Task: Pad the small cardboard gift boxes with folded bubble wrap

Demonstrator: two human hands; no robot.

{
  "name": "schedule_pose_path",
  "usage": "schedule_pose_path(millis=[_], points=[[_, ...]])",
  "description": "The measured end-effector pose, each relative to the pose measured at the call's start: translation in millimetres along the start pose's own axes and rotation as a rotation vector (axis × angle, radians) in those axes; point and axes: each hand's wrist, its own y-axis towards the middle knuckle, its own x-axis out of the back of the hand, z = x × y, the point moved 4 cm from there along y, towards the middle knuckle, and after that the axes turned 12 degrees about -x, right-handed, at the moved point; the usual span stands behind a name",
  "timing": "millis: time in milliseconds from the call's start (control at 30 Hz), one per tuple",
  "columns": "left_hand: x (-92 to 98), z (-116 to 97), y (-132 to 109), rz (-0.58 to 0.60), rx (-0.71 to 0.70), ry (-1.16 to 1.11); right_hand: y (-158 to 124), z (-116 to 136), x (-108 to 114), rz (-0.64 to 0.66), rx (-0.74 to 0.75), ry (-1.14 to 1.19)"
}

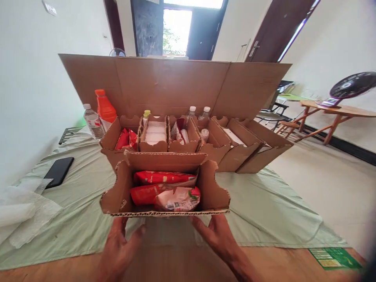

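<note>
An open cardboard box (209, 184) is right in front of me, with red snack packets (164, 177) and a pink-and-white packet (179, 199) lying inside. My left hand (123, 244) is at the lower left of its near side, the thumb pointing inward and the fingertips hidden by the box. At the lower right, my right hand (219, 239) has its thumb near the bottom edge, its other fingers partly covered by the cardboard. Both hands appear to hold the box from below. Behind it stands a row of similar cardboard boxes (217, 150) containing packets and other goods.
A tall cardboard panel (173, 84) rises behind the row. An orange bottle (106, 107) and a clear bottle (93, 122) stand at its left. On the green cloth (264, 207) lie a black phone (59, 172) and clear plastic wrap (26, 211). A fan (349, 86) is at the right.
</note>
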Motion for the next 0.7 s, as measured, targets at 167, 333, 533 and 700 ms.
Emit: schedule_pose_path(millis=[167, 333, 533, 700], points=[[-79.6, -21, 41, 0.185, -0.143, -0.061, 26, -34, 70, -0.1, -0.057, -0.043], [-122.3, 5, 55, 0.285, -0.126, -0.005, 43, -84, 102, -0.096, -0.095, 0.036], [-110.0, 51, 52, 0.23, -0.097, 0.106, 20, -129, 86, -0.203, -0.158, -0.166], [-103.3, 44, 57, 0.284, -0.14, 0.299, 11, -123, 74, -0.205, -0.234, -0.4]])
